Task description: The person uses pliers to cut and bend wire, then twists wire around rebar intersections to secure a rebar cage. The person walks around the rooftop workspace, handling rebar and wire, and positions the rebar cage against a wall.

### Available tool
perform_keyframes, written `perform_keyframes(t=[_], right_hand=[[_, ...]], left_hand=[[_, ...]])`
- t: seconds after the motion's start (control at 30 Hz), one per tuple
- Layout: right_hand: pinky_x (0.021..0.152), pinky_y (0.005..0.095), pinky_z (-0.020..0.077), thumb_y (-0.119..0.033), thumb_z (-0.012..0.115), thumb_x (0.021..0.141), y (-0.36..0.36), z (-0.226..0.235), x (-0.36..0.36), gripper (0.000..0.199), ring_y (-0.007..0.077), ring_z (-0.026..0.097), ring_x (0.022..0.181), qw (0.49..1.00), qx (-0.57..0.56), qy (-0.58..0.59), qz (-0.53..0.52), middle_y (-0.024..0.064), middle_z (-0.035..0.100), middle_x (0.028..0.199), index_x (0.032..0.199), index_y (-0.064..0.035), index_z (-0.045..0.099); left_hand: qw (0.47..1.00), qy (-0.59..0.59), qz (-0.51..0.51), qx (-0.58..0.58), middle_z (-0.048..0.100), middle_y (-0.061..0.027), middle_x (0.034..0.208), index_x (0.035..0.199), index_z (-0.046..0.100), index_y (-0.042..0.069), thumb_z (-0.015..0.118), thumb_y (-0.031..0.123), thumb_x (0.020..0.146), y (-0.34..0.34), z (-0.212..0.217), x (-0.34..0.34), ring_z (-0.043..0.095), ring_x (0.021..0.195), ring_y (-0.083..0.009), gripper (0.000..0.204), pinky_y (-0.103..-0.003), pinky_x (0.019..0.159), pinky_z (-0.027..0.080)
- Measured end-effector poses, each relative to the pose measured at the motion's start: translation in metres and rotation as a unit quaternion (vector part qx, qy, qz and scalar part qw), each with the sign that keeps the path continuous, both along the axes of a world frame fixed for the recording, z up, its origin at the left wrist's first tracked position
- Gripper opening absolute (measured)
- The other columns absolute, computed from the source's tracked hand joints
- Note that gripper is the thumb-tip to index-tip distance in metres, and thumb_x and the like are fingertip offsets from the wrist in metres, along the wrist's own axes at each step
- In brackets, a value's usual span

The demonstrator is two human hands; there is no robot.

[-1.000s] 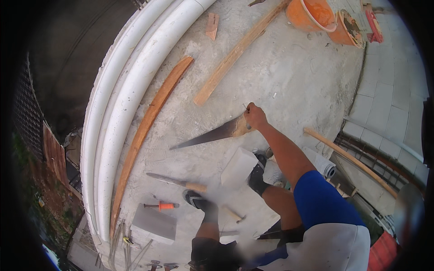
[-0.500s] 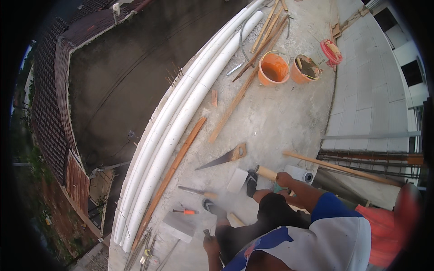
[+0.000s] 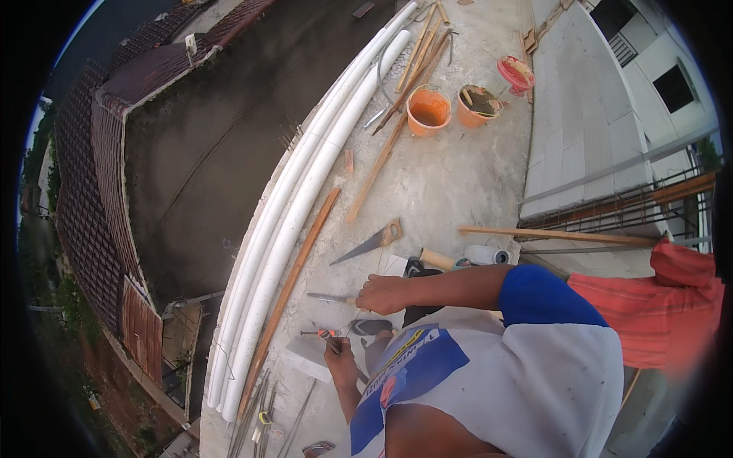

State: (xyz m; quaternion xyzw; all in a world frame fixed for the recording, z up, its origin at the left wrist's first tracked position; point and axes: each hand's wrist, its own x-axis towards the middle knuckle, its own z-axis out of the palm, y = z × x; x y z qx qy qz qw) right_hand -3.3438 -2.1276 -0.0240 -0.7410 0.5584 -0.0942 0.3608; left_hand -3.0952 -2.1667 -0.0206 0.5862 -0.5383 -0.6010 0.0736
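Along the far left run dark roof tiles (image 3: 80, 149), and moving inward, long white pipes (image 3: 301, 187) sweep up the edge of the concrete floor. Thin metal rods (image 3: 258, 412) lie at the pipes' lower end, and beside them a brown plank (image 3: 290, 294) slants upward. Next comes a pale block (image 3: 299, 360) on the floor, and near it the left grip (image 3: 340, 356), fingers closed on a small dark tool (image 3: 329, 334); its exact kind is too small to tell. It overlaps an orange-and-dark tool (image 3: 309, 333) in this view. Just above, a long blade (image 3: 327, 297) points left, its handle end meeting the right grip (image 3: 383, 294): fingers curled in, but whether they clasp that handle, I cannot tell! Higher up, a handsaw (image 3: 368, 246) rests flat on the concrete, handle to the right. Further right, two orange buckets (image 3: 470, 119) stand near the top, and a red cloth (image 3: 618, 317) hangs at far right.
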Motion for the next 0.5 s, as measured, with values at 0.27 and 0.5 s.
perform_keyframes(t=[0.27, 0.5], right_hand=[[0.077, 0.0440, 0.0478, -0.007, 0.050, 0.086, -0.018, 0.056, 0.071, 0.017, 0.0356, 0.062, 0.090, 0.995, 0.067, -0.017, -0.066, 0.0144, 0.066, 0.096, 0.098, -0.0076, 0.062], [0.072, 0.0383, 0.0482, -0.008, 0.059, 0.089, -0.059, 0.080, 0.131, 0.011, 0.0354, 0.062, 0.081, 0.999, 0.039, 0.003, -0.002, 0.0175, 0.064, 0.087, 0.095, -0.0002, 0.063]], left_hand=[[0.989, 0.135, 0.000, 0.060, 0.054, -0.0011, 0.068, 0.085, 0.056, 0.004, 0.056, 0.022, 0.092, 0.001, 0.015, 0.104, 0.048, 0.062, -0.0098, 0.020, -0.027, 0.059, 0.040], [0.980, 0.176, 0.030, 0.087, 0.055, -0.0040, 0.073, 0.095, 0.058, 0.001, 0.054, 0.027, 0.093, 0.009, 0.024, 0.159, 0.052, 0.068, -0.0146, 0.026, -0.031, 0.063, 0.043]])
